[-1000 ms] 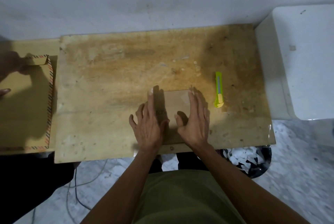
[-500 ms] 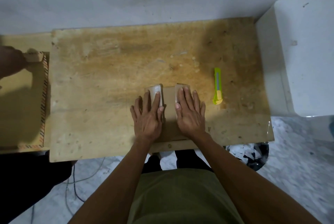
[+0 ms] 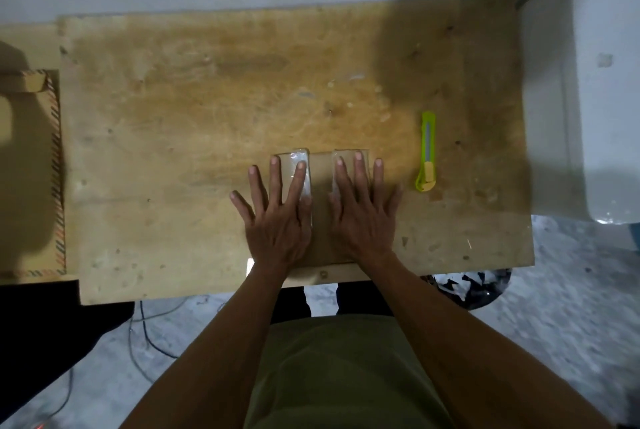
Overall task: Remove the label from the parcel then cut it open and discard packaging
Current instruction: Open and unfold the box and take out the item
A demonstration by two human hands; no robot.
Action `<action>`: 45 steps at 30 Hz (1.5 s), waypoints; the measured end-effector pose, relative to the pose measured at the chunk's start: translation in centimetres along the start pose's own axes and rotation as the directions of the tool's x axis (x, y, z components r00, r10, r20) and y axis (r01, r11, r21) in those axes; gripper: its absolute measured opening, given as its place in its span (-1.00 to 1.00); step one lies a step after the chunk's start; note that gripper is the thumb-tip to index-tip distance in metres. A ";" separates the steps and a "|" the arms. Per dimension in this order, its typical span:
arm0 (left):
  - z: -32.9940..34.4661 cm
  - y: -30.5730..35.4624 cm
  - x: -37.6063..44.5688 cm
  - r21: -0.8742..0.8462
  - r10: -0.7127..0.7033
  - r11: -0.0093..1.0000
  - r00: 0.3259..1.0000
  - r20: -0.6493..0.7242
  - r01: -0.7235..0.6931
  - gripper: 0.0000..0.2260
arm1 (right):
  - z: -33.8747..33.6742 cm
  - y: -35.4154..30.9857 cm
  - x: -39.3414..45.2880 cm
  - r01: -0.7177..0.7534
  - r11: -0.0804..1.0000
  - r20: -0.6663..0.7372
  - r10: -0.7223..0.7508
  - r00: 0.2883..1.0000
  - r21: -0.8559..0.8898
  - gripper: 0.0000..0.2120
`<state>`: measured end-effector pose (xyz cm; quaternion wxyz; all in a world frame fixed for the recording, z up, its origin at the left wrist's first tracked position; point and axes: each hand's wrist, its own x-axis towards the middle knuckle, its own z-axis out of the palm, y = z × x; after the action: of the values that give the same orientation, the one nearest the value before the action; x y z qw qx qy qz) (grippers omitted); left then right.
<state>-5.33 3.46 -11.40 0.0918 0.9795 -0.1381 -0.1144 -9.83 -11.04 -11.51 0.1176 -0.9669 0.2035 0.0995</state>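
A flat brown parcel lies at the near edge of the wooden table, with shiny clear tape along its left and right sides. My left hand rests flat on its left half, fingers spread. My right hand lies flat on its right half, fingers also apart. Neither hand grips anything. A lime-green utility knife lies on the table just right of my right hand, pointing away from me. No label can be made out on the parcel.
A large brown envelope with a striped border lies on a lower surface at the far left. A white appliance stands against the table's right side. A black bin with scraps sits under the table's near right edge. Cables run across the floor.
Both hands have spread out flat over the parcel, with the taped sides now showing. The other person's hand at the far left has gone from view.
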 end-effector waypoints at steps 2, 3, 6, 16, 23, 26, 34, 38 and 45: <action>0.2 -0.1 0.0 0.000 -0.005 1.000 1.000 -0.009 0.005 -0.51 | 0.3 -0.2 0.0 -0.002 1.000 -0.025 0.002 1.000 -0.008 -0.46; 0.3 -0.1 0.0 0.010 -0.005 1.000 1.000 -0.018 0.005 -0.50 | 0.4 -0.2 -0.1 0.001 1.000 -0.029 -0.001 1.000 -0.010 -0.45; 0.5 -0.1 0.1 0.040 -0.006 0.999 1.000 -0.029 0.007 -0.49 | 0.6 -0.2 0.1 -0.003 1.000 -0.019 0.003 1.000 -0.005 -0.44; 0.6 0.1 0.4 0.074 -0.017 0.997 0.999 0.037 0.015 -0.48 | 1.0 -0.2 0.3 0.004 0.999 -0.025 -0.005 1.000 -0.053 -0.43; 0.1 0.3 0.2 0.046 -0.047 0.998 0.999 0.000 0.047 -0.49 | 0.8 -0.5 0.3 0.000 1.000 -0.042 -0.001 0.999 -0.031 -0.45; -0.4 0.8 -0.2 -0.033 -0.137 0.990 0.990 0.031 0.138 -0.50 | 0.5 -0.7 -0.2 -0.105 0.994 -0.061 0.105 0.993 0.006 -0.43; -0.8 2.0 -0.6 -0.211 -0.183 0.961 0.983 -0.009 0.177 -0.57 | -1.3 -3.3 -0.9 -0.291 0.923 -0.105 0.325 0.940 0.249 -0.50; -2.1 2.8 -0.9 -0.442 -0.242 0.860 0.966 0.091 0.256 -0.61 | -1.8 -2.6 -1.1 -0.223 0.847 -0.163 0.337 0.927 0.484 -0.49; -6.5 3.9 -1.1 -0.692 -0.102 0.722 0.986 -0.129 -0.016 -0.60 | -4.7 -1.0 -1.5 -0.092 0.697 -0.172 0.299 0.939 0.711 -0.38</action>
<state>-5.70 1.08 -4.16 0.4578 0.8836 -0.0549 -0.0816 -10.09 -10.81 -6.44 0.4300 -0.8284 0.3428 -0.1069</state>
